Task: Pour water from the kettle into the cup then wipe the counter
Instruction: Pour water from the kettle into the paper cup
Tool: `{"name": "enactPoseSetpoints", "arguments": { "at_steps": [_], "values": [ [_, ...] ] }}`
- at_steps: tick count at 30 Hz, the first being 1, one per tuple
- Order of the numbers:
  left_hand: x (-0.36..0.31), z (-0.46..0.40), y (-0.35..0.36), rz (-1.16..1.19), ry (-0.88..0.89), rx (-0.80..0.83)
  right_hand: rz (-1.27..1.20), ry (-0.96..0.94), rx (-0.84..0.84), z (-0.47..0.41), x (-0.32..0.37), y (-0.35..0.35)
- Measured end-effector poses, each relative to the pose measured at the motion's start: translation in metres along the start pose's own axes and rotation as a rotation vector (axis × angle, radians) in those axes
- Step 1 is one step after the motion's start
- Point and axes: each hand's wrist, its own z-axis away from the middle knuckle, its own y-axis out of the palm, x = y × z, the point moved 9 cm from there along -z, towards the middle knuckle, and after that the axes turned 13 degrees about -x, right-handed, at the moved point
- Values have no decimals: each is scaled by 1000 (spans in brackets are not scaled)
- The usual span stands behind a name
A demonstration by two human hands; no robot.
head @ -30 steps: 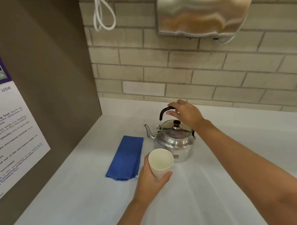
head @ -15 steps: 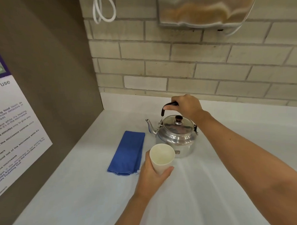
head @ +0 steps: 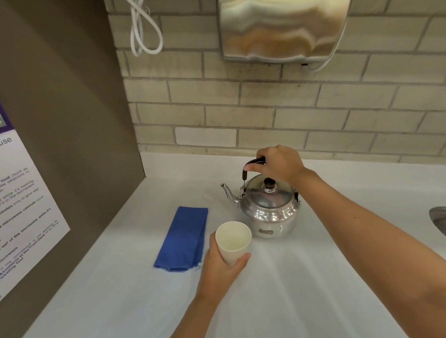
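right hand (head: 280,163) grips kettle (head: 268,209) handle | left hand (head: 222,268) holds cup (head: 234,242), seemingly empty

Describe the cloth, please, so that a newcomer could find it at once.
Start at the brown side panel with the microwave notice and look along the white counter beside it. The folded cloth lies flat there, left of the steel kettle and paper cup; it alone is blue.

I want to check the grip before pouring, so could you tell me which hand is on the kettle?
The right hand, closed on the kettle by its black handle; the left hand holds the cup.
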Motion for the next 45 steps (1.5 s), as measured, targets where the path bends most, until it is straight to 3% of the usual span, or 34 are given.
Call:
{"name": "enactPoseSetpoints", "arguments": {
  "at_steps": [15, 32, 45],
  "values": [
    [3, -1, 4, 15, 27, -4, 87, -36, 143, 20, 19, -82],
    [4, 0, 5, 31, 16, 13, 249, -302, 198, 37, 64, -80],
    [2, 0, 5, -4, 33, 0, 293, -320, 304, 36, 80, -74]
  ]
}}
